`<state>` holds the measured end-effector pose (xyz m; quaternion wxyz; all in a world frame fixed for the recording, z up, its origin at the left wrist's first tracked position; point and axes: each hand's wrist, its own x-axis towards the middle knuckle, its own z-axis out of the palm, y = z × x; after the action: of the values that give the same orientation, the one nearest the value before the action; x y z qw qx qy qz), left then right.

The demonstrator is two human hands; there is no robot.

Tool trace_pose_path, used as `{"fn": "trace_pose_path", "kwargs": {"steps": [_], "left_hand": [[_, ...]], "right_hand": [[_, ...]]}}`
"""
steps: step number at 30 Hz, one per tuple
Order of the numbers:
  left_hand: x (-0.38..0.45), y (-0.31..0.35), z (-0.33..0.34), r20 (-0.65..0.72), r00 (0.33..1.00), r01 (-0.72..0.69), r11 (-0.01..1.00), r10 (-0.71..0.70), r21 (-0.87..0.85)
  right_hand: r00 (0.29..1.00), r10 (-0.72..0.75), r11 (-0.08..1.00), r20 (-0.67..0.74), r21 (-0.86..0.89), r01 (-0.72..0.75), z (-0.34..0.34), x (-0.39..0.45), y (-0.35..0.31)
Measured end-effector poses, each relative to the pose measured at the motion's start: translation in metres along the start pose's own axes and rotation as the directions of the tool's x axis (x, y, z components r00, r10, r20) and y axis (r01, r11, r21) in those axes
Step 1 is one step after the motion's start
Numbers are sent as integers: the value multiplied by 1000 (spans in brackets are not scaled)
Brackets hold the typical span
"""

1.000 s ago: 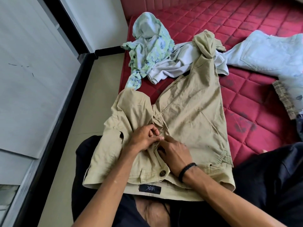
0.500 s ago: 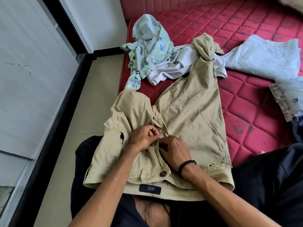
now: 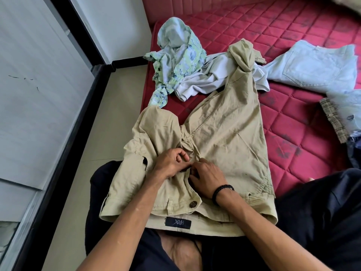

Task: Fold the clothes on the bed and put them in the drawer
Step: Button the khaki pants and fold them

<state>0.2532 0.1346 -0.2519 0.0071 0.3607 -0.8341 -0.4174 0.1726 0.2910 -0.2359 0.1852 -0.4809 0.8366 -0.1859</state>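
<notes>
Khaki trousers [image 3: 224,133] lie waist-first across the person's lap, legs running up the red mattress [image 3: 293,118]. Left hand [image 3: 171,163] and right hand [image 3: 209,177] both pinch the fly fabric, fingers curled. Waistband label [image 3: 178,223] reads "HRX" (upside down from here).

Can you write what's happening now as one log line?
step: closing fly | left hand: pinches trousers | right hand: pinches trousers | fold: not started

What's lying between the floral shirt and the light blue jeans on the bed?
In the head view, a crumpled white garment and the bunched leg end of the khaki trousers lie between the floral shirt and the light blue jeans.
</notes>
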Motion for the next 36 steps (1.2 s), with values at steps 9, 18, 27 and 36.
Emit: {"fn": "trace_pose_path", "kwargs": {"steps": [9, 18, 27, 36], "left_hand": [[-5, 5, 3, -38, 999, -21, 995, 25, 100], [-33, 23, -5, -34, 995, -86, 966, 97, 243], [-174, -10, -104, 515, 829, -549, 498, 219, 671], [-139, 44, -197, -288, 834, -311, 834, 470, 456]], "right_hand": [[919, -342, 939, 197, 118, 324, -31, -24, -1], [899, -346, 933, 268, 203, 298, -56, -79, -6], [894, -314, 847, 320, -332, 416, -102, -121, 51], [951, -45, 959, -305, 255, 127, -216, -88, 71]]}}
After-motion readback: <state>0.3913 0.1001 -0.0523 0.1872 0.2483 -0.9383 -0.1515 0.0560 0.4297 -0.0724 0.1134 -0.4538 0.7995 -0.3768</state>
